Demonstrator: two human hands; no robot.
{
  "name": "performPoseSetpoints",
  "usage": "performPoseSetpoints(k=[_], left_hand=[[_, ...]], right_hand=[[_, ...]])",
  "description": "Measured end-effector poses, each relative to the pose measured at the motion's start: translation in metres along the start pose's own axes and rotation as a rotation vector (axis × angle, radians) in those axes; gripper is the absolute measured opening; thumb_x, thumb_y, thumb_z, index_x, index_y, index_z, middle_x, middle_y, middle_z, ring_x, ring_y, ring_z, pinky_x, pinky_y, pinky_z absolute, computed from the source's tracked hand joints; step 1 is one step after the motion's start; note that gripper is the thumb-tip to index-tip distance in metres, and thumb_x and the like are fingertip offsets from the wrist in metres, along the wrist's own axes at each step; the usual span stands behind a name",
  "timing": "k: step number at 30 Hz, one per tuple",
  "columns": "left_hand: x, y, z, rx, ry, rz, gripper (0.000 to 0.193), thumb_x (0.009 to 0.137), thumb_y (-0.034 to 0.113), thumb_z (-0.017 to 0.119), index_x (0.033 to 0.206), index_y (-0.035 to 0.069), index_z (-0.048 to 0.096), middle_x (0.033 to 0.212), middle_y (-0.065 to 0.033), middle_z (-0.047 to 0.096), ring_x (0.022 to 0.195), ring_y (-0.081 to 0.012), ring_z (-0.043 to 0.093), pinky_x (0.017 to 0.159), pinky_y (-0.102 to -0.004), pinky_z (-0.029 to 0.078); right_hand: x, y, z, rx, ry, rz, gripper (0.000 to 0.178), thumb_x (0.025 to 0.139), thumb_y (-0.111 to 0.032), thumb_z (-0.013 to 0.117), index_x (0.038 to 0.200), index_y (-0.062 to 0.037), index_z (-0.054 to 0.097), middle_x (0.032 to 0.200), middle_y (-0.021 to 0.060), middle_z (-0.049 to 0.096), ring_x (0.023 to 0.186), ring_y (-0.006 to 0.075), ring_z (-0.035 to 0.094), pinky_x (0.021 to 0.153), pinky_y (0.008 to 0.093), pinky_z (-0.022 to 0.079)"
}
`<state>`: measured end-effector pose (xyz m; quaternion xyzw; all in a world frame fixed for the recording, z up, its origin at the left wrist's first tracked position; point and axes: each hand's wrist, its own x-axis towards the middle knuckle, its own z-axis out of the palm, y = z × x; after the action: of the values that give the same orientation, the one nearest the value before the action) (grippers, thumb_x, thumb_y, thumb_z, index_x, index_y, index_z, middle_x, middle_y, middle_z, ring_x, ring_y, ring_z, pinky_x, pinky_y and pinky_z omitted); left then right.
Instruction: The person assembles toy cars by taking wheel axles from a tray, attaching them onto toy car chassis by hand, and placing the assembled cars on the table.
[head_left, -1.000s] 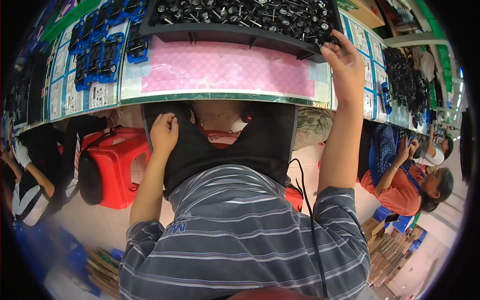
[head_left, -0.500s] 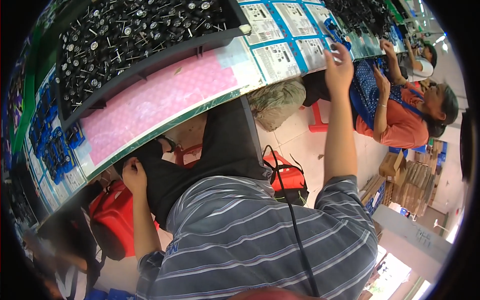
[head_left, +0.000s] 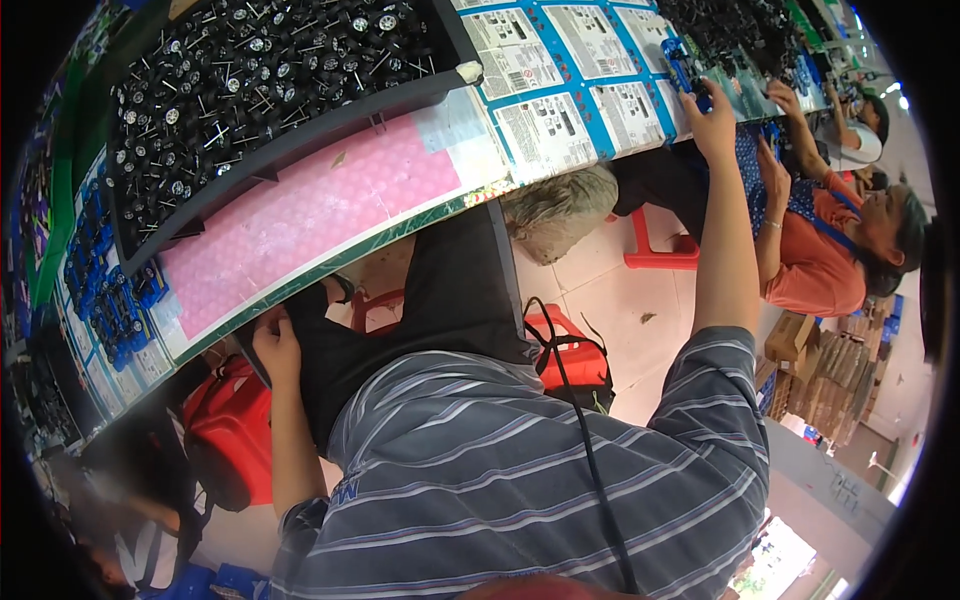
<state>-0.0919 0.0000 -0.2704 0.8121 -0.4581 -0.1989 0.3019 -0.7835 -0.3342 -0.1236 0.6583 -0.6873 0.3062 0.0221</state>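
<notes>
My right hand (head_left: pixel 712 125) reaches out over the far right part of the table. Its thumb and fingers are closed round a small dark blue toy car part (head_left: pixel 704 98), partly hidden by the fingers. Just beyond lies another blue toy car part (head_left: pixel 680 60). My left hand (head_left: pixel 277 342) rests on my dark trousers below the table edge, fingers loosely bent and apart, with nothing visible in it. A large black tray (head_left: pixel 330 122) full of small black wheels on metal axles stands in front of me. Several blue toy car parts (head_left: pixel 112 300) lie together at the left.
Pink bubble wrap (head_left: pixel 310 215) covers the near tabletop. Printed sheets (head_left: pixel 545 130) on blue lie right of the tray. At the right, a co-worker in an orange top (head_left: pixel 815 250) works at the table. Red stools (head_left: pixel 230 425) stand on the floor; a black cord (head_left: pixel 590 460) crosses my shirt.
My right hand has moved right, and its fingers have closed on a dark blue toy car part. The left hand has stayed on my leg, shifting only slightly.
</notes>
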Motion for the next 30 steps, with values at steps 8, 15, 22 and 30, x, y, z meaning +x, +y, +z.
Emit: performPoseSetpoints(k=[8, 15, 22, 30], left_hand=[[-0.035, 0.161, 0.018, -0.726, -0.509, -0.022, 0.015, 0.098, 0.012, 0.063, 0.109, 0.002, 0.067, 0.094, -0.0020, 0.067, 0.087, -0.0082, 0.062, 0.078, -0.0233, 0.050], [-0.044, 0.219, 0.015, -1.352, -0.755, 0.002, 0.060, 0.098, 0.009, 0.063, 0.148, 0.005, 0.031, 0.122, -0.0071, 0.054, 0.088, -0.0100, 0.058, 0.076, -0.0255, 0.051], [-0.037, 0.175, -0.023, -1.405, -0.605, -0.088, 0.047, 0.098, 0.020, 0.062, 0.137, 0.003, 0.041, 0.097, -0.0068, 0.064, 0.074, -0.0115, 0.061, 0.060, -0.0234, 0.049], [-0.054, 0.153, -0.037, -1.484, -0.497, -0.157, 0.045, 0.098, 0.020, 0.062, 0.135, 0.004, 0.043, 0.096, -0.0063, 0.064, 0.074, -0.0107, 0.061, 0.059, -0.0229, 0.049]], right_hand=[[-0.101, -0.168, -0.005, 0.503, -0.133, 0.265, 0.057, 0.079, -0.021, 0.083, 0.124, 0.0068, 0.061, 0.114, 0.0151, 0.067, 0.108, 0.0226, 0.063, 0.096, 0.0334, 0.048], [-0.212, -0.349, -0.018, 0.703, -0.748, -0.307, 0.062, 0.072, -0.016, 0.089, 0.124, -0.0009, 0.059, 0.117, 0.0134, 0.063, 0.107, 0.0242, 0.063, 0.093, 0.0343, 0.050], [-0.122, -0.391, 0.011, 0.580, -0.370, -0.588, 0.041, 0.079, -0.024, 0.084, 0.109, -0.0026, 0.068, 0.100, 0.0105, 0.068, 0.086, 0.0207, 0.066, 0.072, 0.0329, 0.053], [-0.011, -0.403, 0.094, 0.017, -0.193, -0.697, 0.025, 0.081, -0.014, 0.075, 0.102, -0.0021, 0.072, 0.103, 0.0196, 0.067, 0.095, 0.0393, 0.065, 0.085, 0.0433, 0.052]])
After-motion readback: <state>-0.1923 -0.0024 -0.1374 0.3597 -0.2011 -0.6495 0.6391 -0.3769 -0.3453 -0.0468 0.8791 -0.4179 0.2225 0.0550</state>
